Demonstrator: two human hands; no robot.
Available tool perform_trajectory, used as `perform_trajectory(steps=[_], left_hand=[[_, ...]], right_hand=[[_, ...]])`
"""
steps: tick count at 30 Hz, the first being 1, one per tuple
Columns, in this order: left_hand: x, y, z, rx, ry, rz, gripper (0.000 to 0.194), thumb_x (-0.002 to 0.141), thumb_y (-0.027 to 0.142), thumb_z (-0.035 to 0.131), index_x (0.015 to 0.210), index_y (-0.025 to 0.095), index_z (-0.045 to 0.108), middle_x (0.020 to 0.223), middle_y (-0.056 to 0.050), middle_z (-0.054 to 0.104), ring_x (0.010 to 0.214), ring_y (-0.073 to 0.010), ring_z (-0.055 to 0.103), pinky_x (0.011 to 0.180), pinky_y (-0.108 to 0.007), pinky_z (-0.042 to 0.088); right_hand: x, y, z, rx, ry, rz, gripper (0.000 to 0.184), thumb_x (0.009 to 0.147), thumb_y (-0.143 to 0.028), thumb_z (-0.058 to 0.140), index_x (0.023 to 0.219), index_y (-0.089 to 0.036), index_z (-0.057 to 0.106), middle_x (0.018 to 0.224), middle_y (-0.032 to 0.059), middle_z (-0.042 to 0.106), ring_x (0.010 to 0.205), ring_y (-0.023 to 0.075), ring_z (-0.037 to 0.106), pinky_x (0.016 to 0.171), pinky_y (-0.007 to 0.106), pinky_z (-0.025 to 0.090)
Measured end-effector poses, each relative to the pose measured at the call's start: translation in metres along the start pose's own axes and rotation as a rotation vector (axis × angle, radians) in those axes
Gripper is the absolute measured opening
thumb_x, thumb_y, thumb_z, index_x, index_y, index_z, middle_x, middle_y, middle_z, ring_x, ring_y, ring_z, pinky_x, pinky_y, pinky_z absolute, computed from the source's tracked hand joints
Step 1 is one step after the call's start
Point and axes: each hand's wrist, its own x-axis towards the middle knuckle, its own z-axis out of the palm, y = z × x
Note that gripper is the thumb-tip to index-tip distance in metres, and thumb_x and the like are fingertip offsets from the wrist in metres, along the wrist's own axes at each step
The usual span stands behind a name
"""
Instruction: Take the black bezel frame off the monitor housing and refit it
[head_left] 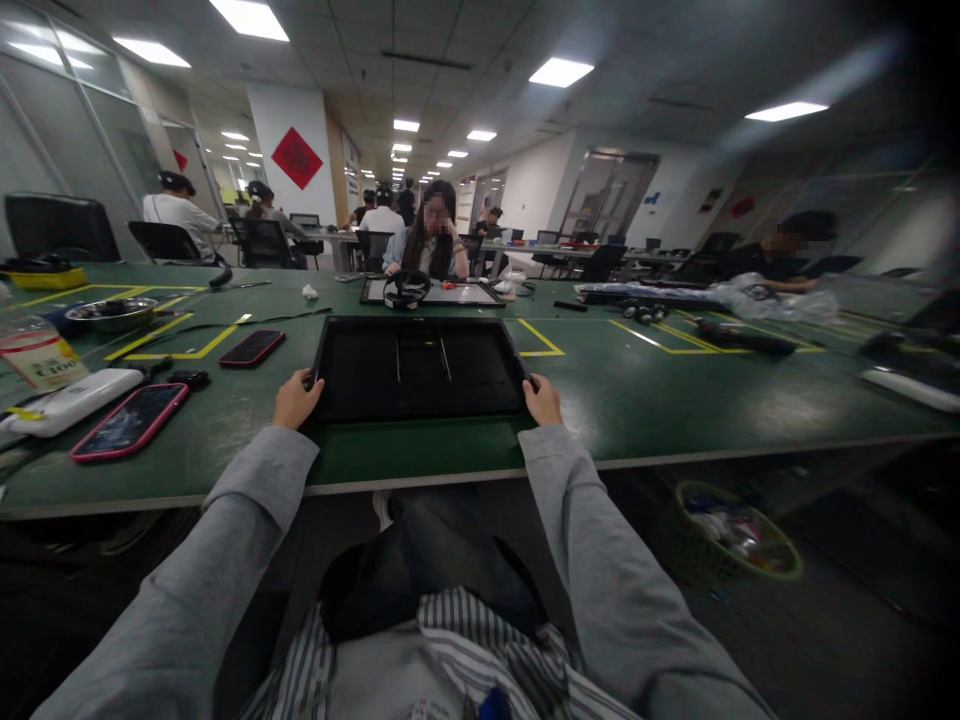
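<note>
A pink-edged phone [131, 422] was seen left of the left hand [298, 398]. By this hand, the left edge of a black panel [360, 365] was gripped; between the hands it was held, its right edge gripped by the right hand [543, 399].

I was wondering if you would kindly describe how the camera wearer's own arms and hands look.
Both arms wear long, loose sleeves of plain light-grey fabric, the left sleeve and the right sleeve creased and wide at the wrist. The left hand and right hand are bare, without gloves.
</note>
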Motion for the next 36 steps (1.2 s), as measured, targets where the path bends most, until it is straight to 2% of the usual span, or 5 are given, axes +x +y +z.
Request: perform_trajectory(steps=[5, 14, 22, 29, 36], left_hand=[[0.0000, -0.0012, -0.0034, -0.015, -0.027, 0.018, 0.058, 0.093, 0.036, 0.063, 0.143, 0.007, 0.060, 0.137, -0.019, 0.069, 0.127, -0.0301, 0.066, 0.110, -0.039, 0.049], [-0.0024, 0.0030, -0.0079, 0.008, -0.041, 0.008, 0.053, 0.095, 0.032, 0.059, 0.144, 0.010, 0.061, 0.136, -0.016, 0.070, 0.121, -0.0276, 0.069, 0.108, -0.037, 0.050], [-0.0025, 0.0039, -0.0077, 0.057, -0.004, -0.016, 0.052, 0.099, 0.039, 0.054, 0.146, 0.018, 0.062, 0.134, -0.013, 0.072, 0.125, -0.0293, 0.066, 0.110, -0.041, 0.048], [-0.0047, 0.0036, -0.0063, 0.097, 0.016, -0.008, 0.053, 0.100, 0.044, 0.052, 0.146, 0.023, 0.062, 0.125, -0.012, 0.075, 0.119, -0.0314, 0.067, 0.105, -0.044, 0.049], [-0.0062, 0.0054, -0.0052, 0.088, 0.026, -0.007, 0.051, 0.100, 0.045, 0.049, 0.145, 0.025, 0.063, 0.128, -0.011, 0.074, 0.122, -0.0310, 0.066, 0.106, -0.043, 0.048]], right_hand=[[0.0006, 0.0011, 0.0010, 0.021, -0.030, 0.004, 0.048, 0.085, -0.026, 0.059, 0.132, -0.017, 0.064, 0.126, 0.0168, 0.073, 0.124, 0.0314, 0.066, 0.111, 0.054, 0.048], [0.0018, 0.0030, 0.0019, 0.037, -0.033, -0.012, 0.048, 0.085, -0.019, 0.051, 0.131, -0.016, 0.063, 0.126, 0.0174, 0.073, 0.124, 0.0318, 0.066, 0.111, 0.055, 0.047], [0.0002, 0.0031, 0.0016, 0.051, -0.023, -0.028, 0.042, 0.085, -0.022, 0.053, 0.125, -0.021, 0.064, 0.116, 0.0126, 0.077, 0.116, 0.0315, 0.068, 0.107, 0.055, 0.049], [-0.0017, -0.0032, -0.0017, 0.033, -0.017, -0.031, 0.043, 0.086, -0.024, 0.053, 0.126, -0.019, 0.066, 0.112, 0.0134, 0.077, 0.113, 0.0319, 0.068, 0.105, 0.052, 0.051], [-0.0007, -0.0024, -0.0024, 0.048, 0.010, -0.049, 0.044, 0.085, -0.025, 0.054, 0.126, -0.018, 0.068, 0.109, 0.0137, 0.077, 0.110, 0.0321, 0.069, 0.103, 0.051, 0.052]])
